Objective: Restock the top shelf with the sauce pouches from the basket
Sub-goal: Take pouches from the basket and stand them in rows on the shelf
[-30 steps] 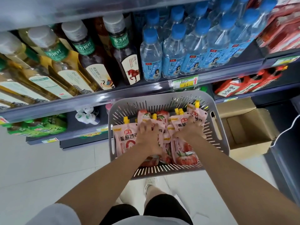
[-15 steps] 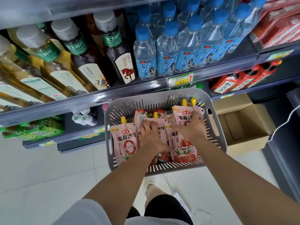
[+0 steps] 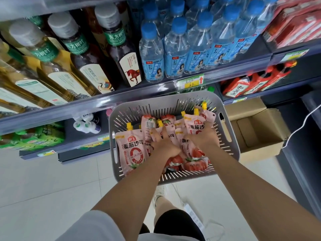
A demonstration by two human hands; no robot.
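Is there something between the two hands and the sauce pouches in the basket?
No. The left hand and the right hand already rest on the sauce pouches inside the grey basket; nothing covers them.

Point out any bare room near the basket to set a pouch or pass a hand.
Bare floor tiles left of the grey basket, and the open cardboard box on its right. Crowded: the basket, with both the left hand and right hand on the pouches; the bottle shelf above is full.

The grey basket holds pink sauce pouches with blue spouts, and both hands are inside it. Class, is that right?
Not quite. In the head view the sauce pouches have yellow spouts, not blue. The rest stands: they lie in the grey basket, with the left hand and right hand inside.
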